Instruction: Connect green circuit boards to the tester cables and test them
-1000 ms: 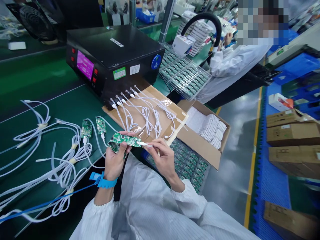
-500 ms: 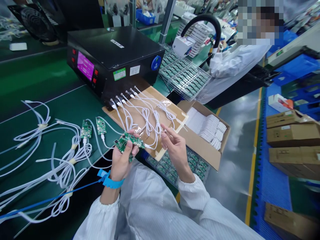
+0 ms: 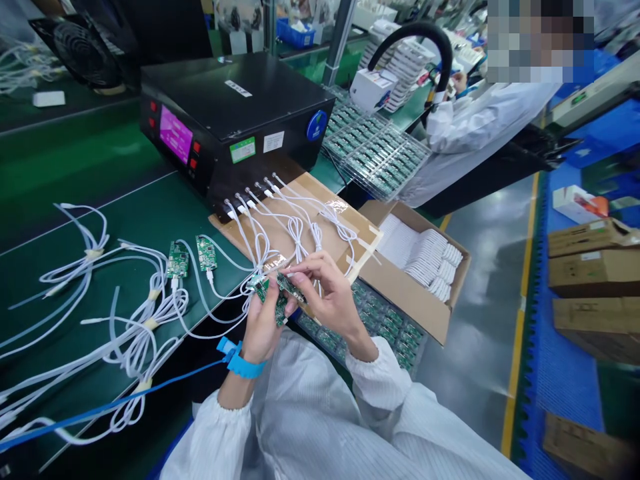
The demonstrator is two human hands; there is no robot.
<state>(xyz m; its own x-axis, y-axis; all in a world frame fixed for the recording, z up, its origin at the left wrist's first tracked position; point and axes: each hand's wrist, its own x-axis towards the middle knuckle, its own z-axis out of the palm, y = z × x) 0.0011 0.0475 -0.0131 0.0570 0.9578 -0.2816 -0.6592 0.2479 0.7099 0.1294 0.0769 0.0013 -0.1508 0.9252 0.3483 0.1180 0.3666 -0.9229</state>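
My left hand [image 3: 264, 327] is closed around a green circuit board [image 3: 273, 298], with its thumb across the face. A second, tilted circuit board [image 3: 291, 288] sits at the fingers of my right hand [image 3: 327, 290]. That hand's thumb and fingers close on the tilted board's edge; whether a cable plug is pinched there too is hidden. Two more boards lie on the green bench, one circuit board [image 3: 177, 259] plugged to a white cable and another circuit board [image 3: 206, 253] beside it. White cables [image 3: 295, 240] run from the black box's front across a cardboard sheet [image 3: 240, 241].
A black test box [image 3: 235, 93] with a lit pink screen [image 3: 175, 135] stands behind. Bundled white cables [image 3: 135, 327] cover the left bench [image 3: 135, 207]. At right are a carton [image 3: 415, 303] of white parts and a board tray [image 3: 400, 327]. A co-worker's sleeve [image 3: 460, 127] is beyond.
My right hand has moved left and inward onto the boards. One board has turned and tilted between my hands. The whole view has shifted slightly.
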